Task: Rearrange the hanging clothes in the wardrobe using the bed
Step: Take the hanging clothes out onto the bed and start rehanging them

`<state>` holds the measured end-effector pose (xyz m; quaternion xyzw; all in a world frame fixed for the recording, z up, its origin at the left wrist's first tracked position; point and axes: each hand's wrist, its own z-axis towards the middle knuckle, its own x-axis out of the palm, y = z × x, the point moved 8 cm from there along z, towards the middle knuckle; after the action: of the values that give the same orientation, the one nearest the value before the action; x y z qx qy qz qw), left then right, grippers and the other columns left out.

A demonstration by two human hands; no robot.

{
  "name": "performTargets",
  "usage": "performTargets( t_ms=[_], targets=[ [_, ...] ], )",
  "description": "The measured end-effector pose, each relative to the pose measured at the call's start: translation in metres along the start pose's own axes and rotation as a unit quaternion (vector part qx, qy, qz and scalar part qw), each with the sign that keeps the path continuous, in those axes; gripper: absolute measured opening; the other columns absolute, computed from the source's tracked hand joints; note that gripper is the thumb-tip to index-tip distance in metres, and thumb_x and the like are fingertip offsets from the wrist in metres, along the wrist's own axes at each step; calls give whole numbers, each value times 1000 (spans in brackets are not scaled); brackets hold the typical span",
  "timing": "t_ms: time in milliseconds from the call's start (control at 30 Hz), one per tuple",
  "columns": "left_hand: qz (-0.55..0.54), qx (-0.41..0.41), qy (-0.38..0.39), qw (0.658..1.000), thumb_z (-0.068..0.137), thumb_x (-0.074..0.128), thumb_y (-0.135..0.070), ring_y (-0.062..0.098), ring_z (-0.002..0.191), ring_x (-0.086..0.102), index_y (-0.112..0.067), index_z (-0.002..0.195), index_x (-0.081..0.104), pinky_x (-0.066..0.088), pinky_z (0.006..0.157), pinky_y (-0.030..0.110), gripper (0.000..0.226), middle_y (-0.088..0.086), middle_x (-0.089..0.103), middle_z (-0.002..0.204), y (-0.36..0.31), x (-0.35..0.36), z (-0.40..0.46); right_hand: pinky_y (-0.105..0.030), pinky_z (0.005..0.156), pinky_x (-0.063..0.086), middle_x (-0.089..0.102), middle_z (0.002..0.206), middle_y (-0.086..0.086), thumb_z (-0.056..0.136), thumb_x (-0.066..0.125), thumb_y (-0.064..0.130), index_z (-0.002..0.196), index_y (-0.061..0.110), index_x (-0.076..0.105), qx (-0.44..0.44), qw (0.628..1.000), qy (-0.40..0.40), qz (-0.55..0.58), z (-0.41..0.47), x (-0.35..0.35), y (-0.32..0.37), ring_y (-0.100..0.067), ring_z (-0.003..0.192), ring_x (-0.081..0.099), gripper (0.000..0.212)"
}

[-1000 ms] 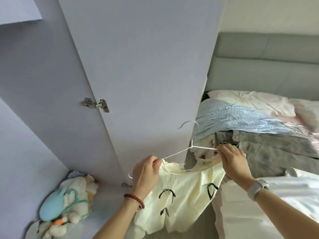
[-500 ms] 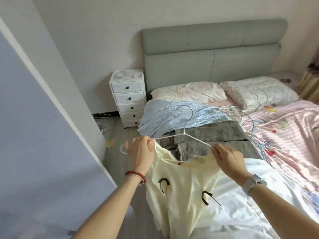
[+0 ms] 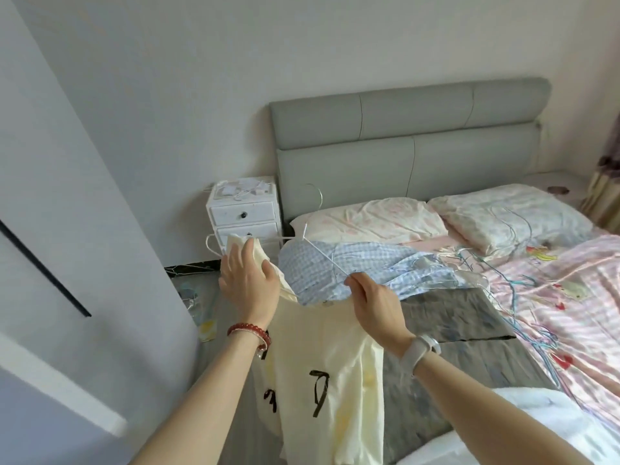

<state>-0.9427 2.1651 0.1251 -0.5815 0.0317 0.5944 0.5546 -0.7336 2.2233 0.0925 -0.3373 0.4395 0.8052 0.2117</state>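
A pale yellow garment (image 3: 335,374) with black bows hangs from a white wire hanger (image 3: 320,253) in front of me, over the near left edge of the bed (image 3: 553,297). My left hand (image 3: 248,280) grips the garment's shoulder at the hanger's left end. My right hand (image 3: 372,297) pinches the hanger's right arm. On the bed lie a blue checked garment (image 3: 355,263), a grey garment (image 3: 469,330) and a white garment (image 3: 523,427). Loose wire hangers (image 3: 469,263) lie beside them.
A white wardrobe door (image 3: 67,263) stands close on my left. A small white drawer unit (image 3: 245,213) sits between it and the grey headboard (image 3: 409,142). Two pillows (image 3: 436,216) lie at the bed's head. A narrow floor strip (image 3: 201,297) runs beside the bed.
My view has swung from the wardrobe door to the bed. Both hands have carried the hanger with the yellow garment up and toward the bed, and the hanger now tilts left end high.
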Motion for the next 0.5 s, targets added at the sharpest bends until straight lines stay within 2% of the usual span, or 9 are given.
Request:
performTargets(
  t_ms=[133, 200, 300, 433, 500],
  targets=[
    [-51, -5, 2, 999, 93, 42, -17, 29, 139, 16, -15, 140, 31, 14, 112, 47, 48, 9, 25, 150, -27, -1, 41, -35, 56, 36, 57, 62, -2, 96, 41, 21, 96, 11, 60, 27, 995, -66, 75, 67, -11, 16, -25, 59, 52, 22],
    [-59, 10, -15, 998, 93, 42, -16, 28, 139, 15, -14, 140, 31, 14, 112, 46, 48, 8, 26, 150, -44, -3, 68, -34, 57, 35, 50, 56, 6, 96, 42, 21, 94, 12, 61, 41, 987, -97, 120, 101, -19, 25, -17, 55, 46, 22],
    [-83, 35, -19, 996, 94, 42, -16, 26, 140, 12, -16, 140, 31, 14, 112, 47, 47, 6, 25, 150, -73, 9, 98, -34, 57, 33, 49, 56, 9, 95, 41, 19, 88, 10, 61, 61, 972, -145, 176, 145, -36, 22, -8, 52, 43, 23],
    [-99, 87, 11, 991, 95, 42, -19, 23, 142, 7, -19, 142, 28, 8, 113, 45, 49, 5, 19, 153, -123, 56, 123, -22, 55, 27, 49, 63, 16, 95, 40, 16, 87, 13, 61, 105, 946, -215, 220, 187, -66, -22, 0, 59, 46, 22],
    [-90, 109, 36, 989, 95, 41, -20, 22, 142, 6, -20, 143, 26, 7, 114, 44, 50, 4, 17, 153, -150, 89, 135, -17, 56, 29, 55, 70, 11, 95, 40, 14, 87, 10, 62, 140, 928, -251, 237, 202, -80, -63, -3, 65, 49, 24]
  ],
)
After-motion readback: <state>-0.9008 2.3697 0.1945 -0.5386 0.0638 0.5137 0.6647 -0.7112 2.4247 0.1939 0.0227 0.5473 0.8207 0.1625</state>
